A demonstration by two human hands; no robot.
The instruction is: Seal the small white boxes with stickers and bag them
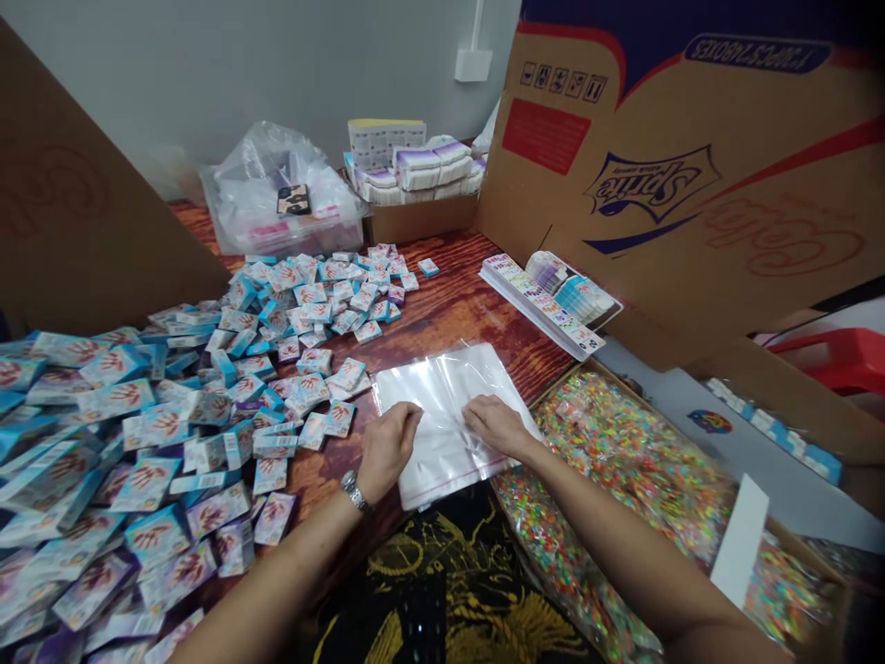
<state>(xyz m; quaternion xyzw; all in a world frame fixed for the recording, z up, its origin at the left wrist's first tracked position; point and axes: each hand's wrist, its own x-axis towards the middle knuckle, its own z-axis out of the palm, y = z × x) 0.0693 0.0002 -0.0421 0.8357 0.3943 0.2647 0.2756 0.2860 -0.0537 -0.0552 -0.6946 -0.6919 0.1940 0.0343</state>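
A flat stack of clear plastic bags (442, 369) lies in front of me at the table's near edge, glossy and creased between my hands. My left hand (391, 447), with a metal watch on its wrist, is closed in a pinch over the stack's left side. On the right side, the curled fingers of my right hand (499, 426) press together on the plastic. Both hands seem to grip the top bag, though the fingertips are partly hidden. Left of the stack spreads a large heap of small blue, white and purple boxes (148, 480) with a hand picture on them.
To the right, a carton holds many small colourful wrapped pieces (636, 452). Printed cards (532, 300) lie at the back right, below a large cardboard box (650, 175). Behind stand a plastic-covered tub (290, 240) and a low carton (421, 221) of packed bundles.
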